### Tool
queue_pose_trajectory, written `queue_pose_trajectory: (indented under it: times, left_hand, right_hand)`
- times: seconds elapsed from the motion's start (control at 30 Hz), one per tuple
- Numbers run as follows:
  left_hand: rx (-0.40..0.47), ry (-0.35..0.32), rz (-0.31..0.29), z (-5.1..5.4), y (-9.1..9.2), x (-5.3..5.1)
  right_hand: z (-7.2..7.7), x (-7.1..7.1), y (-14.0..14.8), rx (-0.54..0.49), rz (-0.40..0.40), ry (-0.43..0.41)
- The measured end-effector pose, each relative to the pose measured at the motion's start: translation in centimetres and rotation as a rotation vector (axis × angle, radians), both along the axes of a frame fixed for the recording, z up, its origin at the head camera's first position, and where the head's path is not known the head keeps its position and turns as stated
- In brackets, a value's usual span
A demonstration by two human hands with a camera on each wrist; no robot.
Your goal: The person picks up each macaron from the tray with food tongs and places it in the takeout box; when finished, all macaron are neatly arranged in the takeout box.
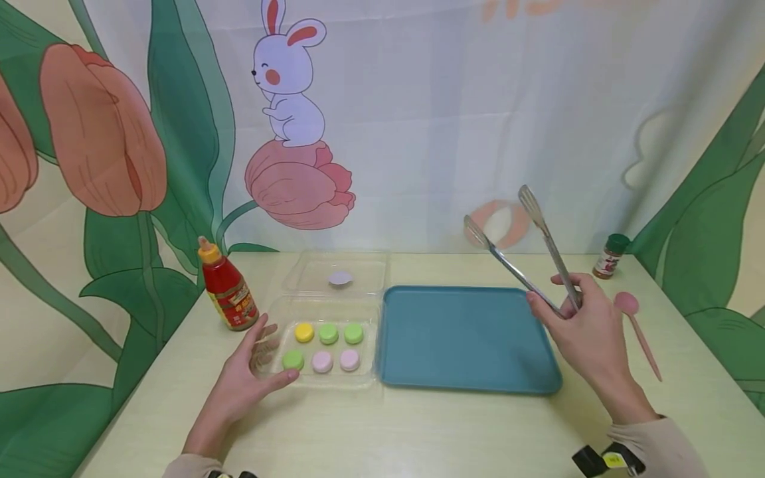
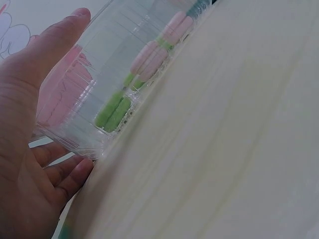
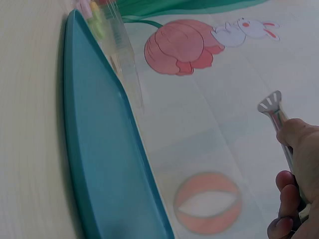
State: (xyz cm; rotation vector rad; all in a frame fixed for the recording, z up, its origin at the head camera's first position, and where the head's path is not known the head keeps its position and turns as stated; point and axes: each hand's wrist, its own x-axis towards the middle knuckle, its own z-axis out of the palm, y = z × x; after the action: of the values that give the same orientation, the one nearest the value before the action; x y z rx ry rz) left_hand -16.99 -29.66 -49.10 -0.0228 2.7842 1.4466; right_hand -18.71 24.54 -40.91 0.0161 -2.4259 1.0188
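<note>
My left hand [image 1: 242,375] grips the near left corner of a clear plastic box [image 1: 364,378], thumb along the front and fingers at the left side. Two rows of small macarons sit in the box: a yellow macaron [image 1: 304,332], green macarons [image 1: 328,333] and pink macarons [image 1: 322,362]. The left wrist view shows my thumb beside the box wall and a green macaron [image 2: 113,114] through the plastic. Metal tongs [image 1: 510,267] are held in my right hand [image 1: 588,332] above the tray's right end. Their two arms are spread apart, tips pointing to the back, nothing between them.
A blue tray [image 1: 469,338] lies right beside the box, whose lid [image 1: 299,275] is folded back. A red sauce bottle [image 1: 230,292] stands at the left. Over on the right are a small green-capped jar [image 1: 609,257] and a pink spoon-like tool [image 1: 639,332]. A printed curtain hangs behind.
</note>
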Motion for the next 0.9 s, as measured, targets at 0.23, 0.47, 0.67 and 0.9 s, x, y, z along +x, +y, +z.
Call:
queue_pose_trajectory:
  times: [0.23, 0.47, 0.67, 0.9]
  left_hand:
    - [-0.01, 0.019, -0.003, -0.1, -0.2, 0.0]
    - [-0.016, 0.008, 0.002, -0.2, -0.2, 0.0]
    - [-0.008, 0.014, 0.0, -0.2, -0.2, 0.0]
    - [-0.009, 0.01, -0.003, -0.2, -0.1, 0.0]
  right_hand:
    - [-1.8, 0.7, 2.6, -0.066, -0.163, -0.105]
    - [-4.0, 1.2, 4.7, -0.09, -0.268, -0.178]
    - [-5.6, 1.0, 5.9, -0.117, -0.316, -0.261]
    - [-7.2, 0.6, 6.5, -0.063, -0.306, -0.343]
